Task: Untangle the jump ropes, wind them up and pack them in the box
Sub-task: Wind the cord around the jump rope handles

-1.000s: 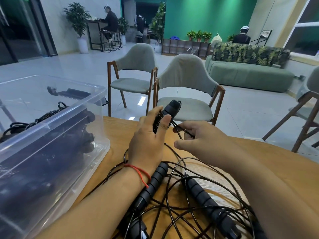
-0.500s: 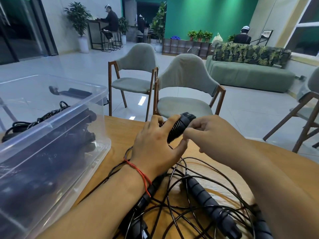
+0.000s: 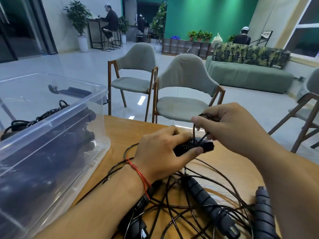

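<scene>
My left hand (image 3: pixel 160 152) grips a black jump rope handle (image 3: pixel 193 146) with cord wound round it, held just above the wooden table (image 3: pixel 229 163). Just above the handle's tip, my right hand (image 3: pixel 229 125) pinches the thin black cord (image 3: pixel 194 131) and holds a loop of it. A tangle of black cords (image 3: pixel 174 209) lies on the table near me, with two more ribbed handles (image 3: pixel 207 202) (image 3: pixel 264 214) in it. The clear plastic box (image 3: pixel 51 128) stands at the left and holds several wound black ropes.
Two grey chairs (image 3: pixel 183 83) stand just past the table's far edge, a third at the right edge (image 3: pixel 309 107). A green sofa (image 3: pixel 248 75) and people sitting are far back in the room.
The handle has turned from upright to lying sideways and lower in my left hand. My right hand has lifted up and to the right, drawing the cord up over the handle's tip.
</scene>
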Motion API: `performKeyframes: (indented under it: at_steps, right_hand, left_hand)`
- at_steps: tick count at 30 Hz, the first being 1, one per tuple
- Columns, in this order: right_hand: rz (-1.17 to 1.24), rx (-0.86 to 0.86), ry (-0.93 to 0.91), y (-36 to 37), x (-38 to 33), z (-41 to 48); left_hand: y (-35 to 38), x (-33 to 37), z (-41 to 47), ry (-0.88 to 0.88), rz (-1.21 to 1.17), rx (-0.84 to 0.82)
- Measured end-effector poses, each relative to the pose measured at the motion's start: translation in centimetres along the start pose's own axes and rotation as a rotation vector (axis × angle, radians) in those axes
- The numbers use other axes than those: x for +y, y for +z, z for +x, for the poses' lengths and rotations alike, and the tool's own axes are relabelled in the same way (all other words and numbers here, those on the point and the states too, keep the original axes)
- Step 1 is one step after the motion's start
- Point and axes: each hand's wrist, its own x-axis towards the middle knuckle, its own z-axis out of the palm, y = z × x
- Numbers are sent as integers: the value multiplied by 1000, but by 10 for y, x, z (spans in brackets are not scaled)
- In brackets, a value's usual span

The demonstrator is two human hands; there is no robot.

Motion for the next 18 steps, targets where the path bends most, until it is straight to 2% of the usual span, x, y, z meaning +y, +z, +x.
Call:
performKeyframes:
  at_steps: [5,8,10,14,18]
  right_hand:
    - [220,-123,77,5,19,5]
    - [451,-208,179,10,23,5]
    - [555,-201,249,14,27,6]
    - [569,-165,282,19,32,10]
    - [642,-219,323,19,29,8]
  left_hand:
    - [-1,2,-1,157,-169,67]
    - [-1,0,-1,148,-287,123]
    - [-2,-1,-2,125,-365,145]
    - [-2,-2,-2,89,-382,217]
    - [-2,-3,-2,173,-372,176]
